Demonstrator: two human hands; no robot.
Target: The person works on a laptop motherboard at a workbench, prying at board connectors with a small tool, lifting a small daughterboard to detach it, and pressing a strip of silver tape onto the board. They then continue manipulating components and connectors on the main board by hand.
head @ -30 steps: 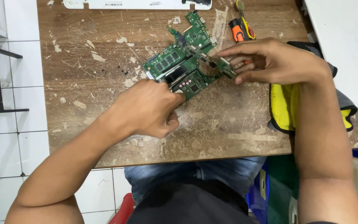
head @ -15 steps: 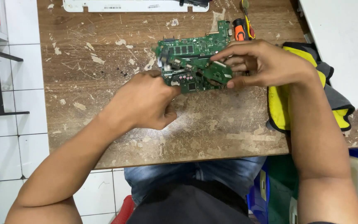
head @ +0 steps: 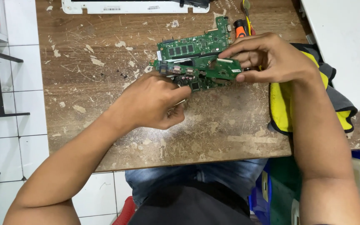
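A green circuit board [head: 188,50] with several chips and connectors lies almost level across the worn wooden table [head: 105,62]. My right hand [head: 271,58] grips its right end, fingers on top and thumb at the near edge. My left hand [head: 151,104] is curled into a loose fist at the board's near edge, thumb touching it. A thin pale tool [head: 181,103] shows between the left fingers, most of it hidden in the fist.
An orange-handled screwdriver [head: 240,27] lies just beyond the board. A white laptop shell [head: 134,6] sits at the table's far edge and a white laptop lid [head: 342,41] at right. A yellow and grey cloth [head: 282,108] lies under my right forearm. White tiled floor is at left.
The board has turned from a steep diagonal to almost level and shifted slightly right. Both hands stayed on it and moved with it.
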